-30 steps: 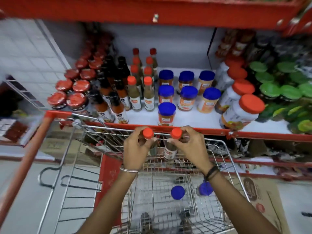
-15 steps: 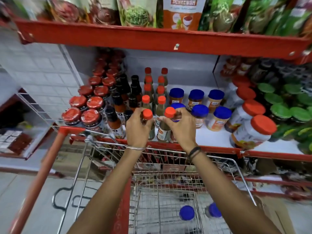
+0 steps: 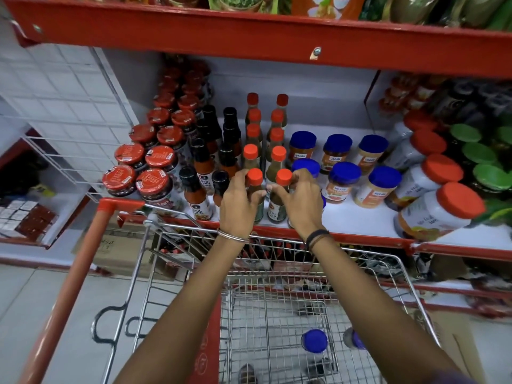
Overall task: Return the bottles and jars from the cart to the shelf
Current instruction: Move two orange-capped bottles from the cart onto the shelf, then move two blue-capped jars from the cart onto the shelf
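Two slim green-sauce bottles with orange caps stand at the front edge of the white shelf (image 3: 357,220). My left hand (image 3: 238,202) grips the left bottle (image 3: 255,179) around its neck. My right hand (image 3: 300,202) grips the right bottle (image 3: 278,207) the same way. Both bottles sit at the front of two rows of like bottles (image 3: 250,153). Down in the wire cart (image 3: 277,314) stand two blue-capped jars (image 3: 314,340).
Red-lidded jars (image 3: 151,187) and dark-capped sauce bottles (image 3: 198,195) fill the shelf's left. Blue-lidded jars (image 3: 342,181) and large orange-lidded jam jars (image 3: 440,210) fill the right. The cart's red handle (image 3: 66,295) runs down the left. A red upper shelf (image 3: 249,37) overhangs.
Both hands have lifted the two orange-capped bottles out of the cart and forward onto the shelf's front edge, ahead of the matching rows. The view has tilted upward.
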Motion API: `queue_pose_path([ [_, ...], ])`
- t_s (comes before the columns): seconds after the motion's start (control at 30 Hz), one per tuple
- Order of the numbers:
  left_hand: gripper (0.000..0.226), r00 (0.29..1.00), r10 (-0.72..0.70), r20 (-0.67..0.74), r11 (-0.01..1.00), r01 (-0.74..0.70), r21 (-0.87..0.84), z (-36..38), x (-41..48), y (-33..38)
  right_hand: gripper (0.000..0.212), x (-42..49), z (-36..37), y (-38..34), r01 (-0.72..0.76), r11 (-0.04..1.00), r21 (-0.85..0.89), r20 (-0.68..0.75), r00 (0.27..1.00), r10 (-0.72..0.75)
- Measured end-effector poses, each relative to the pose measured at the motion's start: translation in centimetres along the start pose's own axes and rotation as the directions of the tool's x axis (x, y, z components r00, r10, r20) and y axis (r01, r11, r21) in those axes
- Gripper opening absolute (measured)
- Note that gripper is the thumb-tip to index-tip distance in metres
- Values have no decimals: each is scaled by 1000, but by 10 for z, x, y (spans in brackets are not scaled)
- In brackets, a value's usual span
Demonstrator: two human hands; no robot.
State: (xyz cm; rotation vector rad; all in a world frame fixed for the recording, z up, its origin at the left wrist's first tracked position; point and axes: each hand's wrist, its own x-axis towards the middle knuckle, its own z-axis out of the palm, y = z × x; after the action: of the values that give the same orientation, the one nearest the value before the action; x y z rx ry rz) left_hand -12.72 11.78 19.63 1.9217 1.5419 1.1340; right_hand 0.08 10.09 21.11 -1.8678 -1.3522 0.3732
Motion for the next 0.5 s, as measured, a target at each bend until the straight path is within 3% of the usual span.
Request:
queue_pose_path([
  [0.17, 51, 1000, -8, 25, 1000, 9, -29, -4, -17, -5, 46, -9, -11, 5, 44, 999, -8, 47, 998, -44],
  [0.3, 38, 996, 84, -15, 994, -85, -71, -7, -62, 12, 43, -52, -41, 26, 80, 985, 153, 38, 995, -87],
  [0.4, 30, 985, 123, 122, 988, -110, -111, 11, -100, 17, 38, -96, -58, 69, 42, 995, 93, 95, 994, -51],
  [0.5, 32, 943, 84, 321, 992, -48, -118, 45, -136, 10, 39, -130, -67, 128, -96, 991, -90, 196, 974, 112],
])
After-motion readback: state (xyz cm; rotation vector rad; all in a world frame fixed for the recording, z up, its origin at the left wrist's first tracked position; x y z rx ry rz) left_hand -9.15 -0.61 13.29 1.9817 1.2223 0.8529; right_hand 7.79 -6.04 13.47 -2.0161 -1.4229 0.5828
